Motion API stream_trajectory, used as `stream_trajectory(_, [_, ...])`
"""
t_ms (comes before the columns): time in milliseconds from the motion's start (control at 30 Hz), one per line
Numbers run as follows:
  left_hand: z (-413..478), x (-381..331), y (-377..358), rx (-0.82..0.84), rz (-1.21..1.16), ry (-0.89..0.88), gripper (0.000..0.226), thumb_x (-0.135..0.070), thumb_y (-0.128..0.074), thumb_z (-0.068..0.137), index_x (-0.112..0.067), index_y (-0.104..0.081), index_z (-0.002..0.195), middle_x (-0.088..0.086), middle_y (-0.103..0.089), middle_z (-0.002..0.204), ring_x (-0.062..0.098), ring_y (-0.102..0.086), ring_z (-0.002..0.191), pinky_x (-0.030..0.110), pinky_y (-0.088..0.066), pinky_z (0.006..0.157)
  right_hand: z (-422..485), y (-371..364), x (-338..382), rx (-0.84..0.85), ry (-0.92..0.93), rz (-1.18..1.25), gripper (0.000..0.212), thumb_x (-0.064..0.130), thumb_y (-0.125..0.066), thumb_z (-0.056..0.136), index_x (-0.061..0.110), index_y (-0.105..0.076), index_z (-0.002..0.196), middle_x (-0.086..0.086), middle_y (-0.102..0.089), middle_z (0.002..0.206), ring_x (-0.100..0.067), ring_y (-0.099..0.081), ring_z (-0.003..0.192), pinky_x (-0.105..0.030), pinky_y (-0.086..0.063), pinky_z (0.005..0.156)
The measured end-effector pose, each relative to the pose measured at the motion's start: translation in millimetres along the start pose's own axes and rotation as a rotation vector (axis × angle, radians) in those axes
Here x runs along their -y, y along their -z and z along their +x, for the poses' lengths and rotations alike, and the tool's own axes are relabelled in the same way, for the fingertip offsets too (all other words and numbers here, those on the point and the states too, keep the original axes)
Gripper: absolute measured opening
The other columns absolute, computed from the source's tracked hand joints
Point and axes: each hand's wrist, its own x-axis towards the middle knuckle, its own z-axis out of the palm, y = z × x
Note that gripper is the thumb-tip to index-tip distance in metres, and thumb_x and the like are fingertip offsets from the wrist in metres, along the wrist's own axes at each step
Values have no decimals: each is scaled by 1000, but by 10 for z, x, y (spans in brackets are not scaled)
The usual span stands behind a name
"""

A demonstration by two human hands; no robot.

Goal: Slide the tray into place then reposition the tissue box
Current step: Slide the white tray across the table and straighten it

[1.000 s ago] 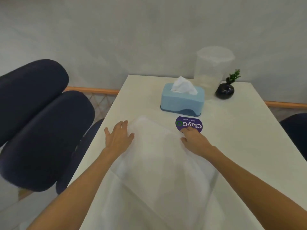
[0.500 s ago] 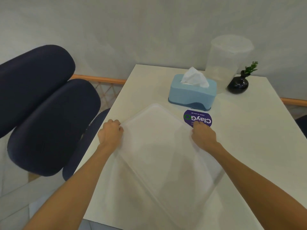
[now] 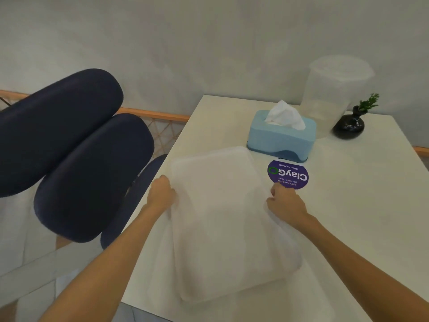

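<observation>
A translucent white tray (image 3: 222, 219) lies flat on the white table (image 3: 362, 205), turned a little so its far corner points toward the tissue box. My left hand (image 3: 161, 194) grips its left rim near the table's left edge. My right hand (image 3: 285, 202) grips its right rim, just in front of a purple round sticker (image 3: 287, 174). The light blue tissue box (image 3: 282, 135), with a white tissue sticking up, stands just beyond the tray's far right corner, apart from both hands.
A clear plastic lidded container (image 3: 334, 94) stands at the back against the wall, with a small black vase holding a green sprig (image 3: 349, 124) to its right. Dark blue padded chairs (image 3: 76, 159) sit close to the table's left edge.
Both hands closed from lying flat on the tray to gripping its rims. The tray has turned and slid toward the table's left side, and the view has shifted left.
</observation>
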Motion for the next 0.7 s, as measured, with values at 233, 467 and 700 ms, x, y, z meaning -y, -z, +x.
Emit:
stream_trajectory(233, [448, 58, 204, -26, 35, -69, 19, 1, -51, 91, 6, -59, 108, 22, -62, 110, 38, -60, 98, 49, -54, 84, -56, -153, 326, 123, -59, 12, 19, 26, -52, 85, 12, -41, 91, -6, -52, 89, -22, -51, 74, -26, -35, 53])
stream_trajectory(467, [888, 10, 304, -1, -36, -208, 10, 0, -52, 90, -4, -60, 85, 19, -63, 93, 34, -61, 85, 42, -52, 75, -3, -273, 568, 103, -175, 36, 20, 30, -52, 83, 14, -41, 90, -6, -53, 91, -26, -52, 77, -28, -38, 59])
stream_trajectory(700, [1150, 35, 333, 24, -194, -245, 19, -6, -60, 89, 2, -66, 105, 20, -68, 105, 36, -63, 96, 41, -50, 81, 11, -374, 741, 67, -265, 90, 21, 31, -54, 83, 14, -44, 90, -9, -57, 90, -30, -58, 75, -32, -46, 66])
